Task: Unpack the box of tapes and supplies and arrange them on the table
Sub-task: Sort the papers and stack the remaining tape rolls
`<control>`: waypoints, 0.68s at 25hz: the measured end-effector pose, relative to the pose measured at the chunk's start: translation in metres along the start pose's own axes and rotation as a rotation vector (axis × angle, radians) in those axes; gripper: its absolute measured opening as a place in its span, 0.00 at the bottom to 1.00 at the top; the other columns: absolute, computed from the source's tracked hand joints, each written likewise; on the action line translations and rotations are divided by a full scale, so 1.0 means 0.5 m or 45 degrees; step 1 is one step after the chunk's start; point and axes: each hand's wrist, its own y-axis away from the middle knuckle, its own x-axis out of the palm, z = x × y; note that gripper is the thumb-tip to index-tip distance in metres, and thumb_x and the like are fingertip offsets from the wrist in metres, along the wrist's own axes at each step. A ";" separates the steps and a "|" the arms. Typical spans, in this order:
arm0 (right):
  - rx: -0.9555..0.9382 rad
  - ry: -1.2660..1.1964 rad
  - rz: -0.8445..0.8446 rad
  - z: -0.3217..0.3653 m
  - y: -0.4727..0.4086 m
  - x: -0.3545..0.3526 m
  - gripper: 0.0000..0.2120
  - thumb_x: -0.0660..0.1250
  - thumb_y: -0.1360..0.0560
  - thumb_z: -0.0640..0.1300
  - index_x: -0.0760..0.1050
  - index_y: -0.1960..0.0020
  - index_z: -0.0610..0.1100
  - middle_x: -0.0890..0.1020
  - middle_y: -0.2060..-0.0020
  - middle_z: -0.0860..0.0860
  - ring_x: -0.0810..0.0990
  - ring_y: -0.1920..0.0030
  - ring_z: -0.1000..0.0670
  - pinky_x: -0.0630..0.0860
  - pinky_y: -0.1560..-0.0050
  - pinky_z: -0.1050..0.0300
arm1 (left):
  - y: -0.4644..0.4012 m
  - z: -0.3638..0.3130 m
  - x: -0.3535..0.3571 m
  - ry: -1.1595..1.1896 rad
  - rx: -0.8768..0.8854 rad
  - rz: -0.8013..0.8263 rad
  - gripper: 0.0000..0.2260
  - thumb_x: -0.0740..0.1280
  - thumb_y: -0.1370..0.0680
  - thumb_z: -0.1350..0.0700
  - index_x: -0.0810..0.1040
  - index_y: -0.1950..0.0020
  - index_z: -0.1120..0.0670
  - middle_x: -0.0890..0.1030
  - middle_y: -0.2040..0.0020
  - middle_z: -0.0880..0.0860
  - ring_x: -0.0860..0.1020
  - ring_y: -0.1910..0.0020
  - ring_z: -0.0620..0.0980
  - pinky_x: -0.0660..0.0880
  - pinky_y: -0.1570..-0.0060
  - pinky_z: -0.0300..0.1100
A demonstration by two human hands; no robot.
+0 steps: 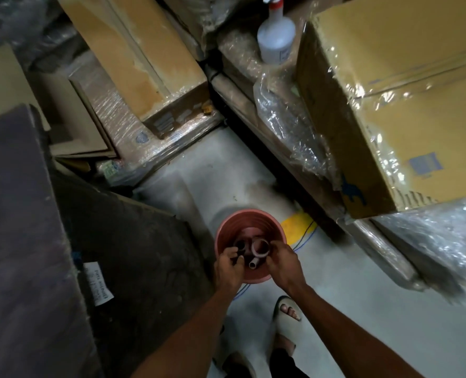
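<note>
A pink round bucket stands on the pale floor in front of my feet. Inside it lie a dark tape roll, a pale tape roll and a small cardboard tube. My left hand reaches over the near-left rim, and its fingers curl on the dark roll. My right hand reaches in from the right, with its fingers curled round the pale roll. The bucket's bottom is mostly hidden by both hands.
Shrink-wrapped cardboard boxes stack on the right and another wrapped box at the back left. A white spray bottle stands behind them. A dark table edge fills the left. A yellow floor mark lies beside the bucket.
</note>
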 end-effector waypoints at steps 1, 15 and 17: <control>-0.010 -0.013 -0.012 0.022 0.017 -0.014 0.19 0.67 0.25 0.39 0.75 0.34 0.43 0.80 0.39 0.44 0.79 0.41 0.44 0.73 0.45 0.57 | 0.019 -0.021 -0.015 -0.005 -0.007 -0.007 0.10 0.68 0.23 0.64 0.80 0.42 0.61 0.83 0.47 0.58 0.81 0.46 0.56 0.73 0.51 0.38; -0.200 -0.129 -0.035 0.302 0.258 -0.226 0.13 0.64 0.21 0.38 0.77 0.38 0.40 0.84 0.46 0.44 0.82 0.46 0.42 0.77 0.43 0.48 | 0.289 -0.268 -0.216 0.046 0.175 0.007 0.08 0.67 0.21 0.58 0.83 0.45 0.54 0.85 0.48 0.52 0.82 0.47 0.50 0.78 0.42 0.45; -0.246 -0.164 -0.066 0.326 0.282 -0.239 0.13 0.65 0.22 0.36 0.77 0.38 0.41 0.84 0.48 0.46 0.82 0.48 0.45 0.77 0.45 0.49 | 0.310 -0.284 -0.234 0.079 0.216 -0.015 0.08 0.67 0.21 0.58 0.83 0.45 0.54 0.85 0.49 0.52 0.83 0.48 0.50 0.79 0.43 0.45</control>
